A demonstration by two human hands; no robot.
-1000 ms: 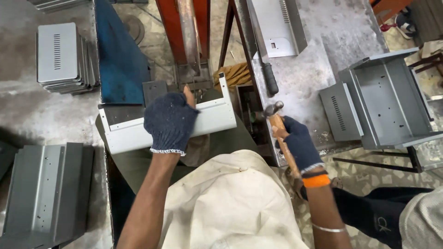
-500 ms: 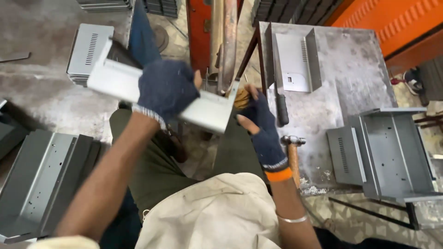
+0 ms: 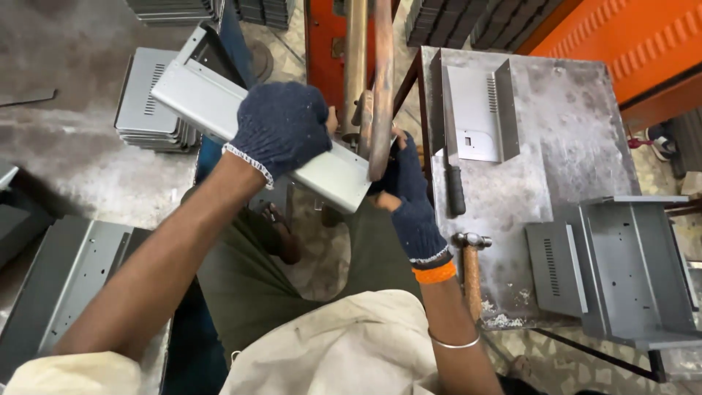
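Head view: my left hand (image 3: pixel 281 128) is clamped on the grey metal panel (image 3: pixel 219 110), my right hand (image 3: pixel 409 194) grips its end beside the rusty lever (image 3: pixel 382 80), where fingers could be pinched.

A sheet-metal workshop is shown. Stacks of grey vented metal panels (image 3: pixel 150 102) are piled at upper left on a stained concrete floor (image 3: pixel 66 153). A scuffed steel workbench (image 3: pixel 556 124) at right carries a hammer (image 3: pixel 472 267) and bent enclosure parts (image 3: pixel 636 263). An orange machine frame (image 3: pixel 325 36) is seen at top centre.
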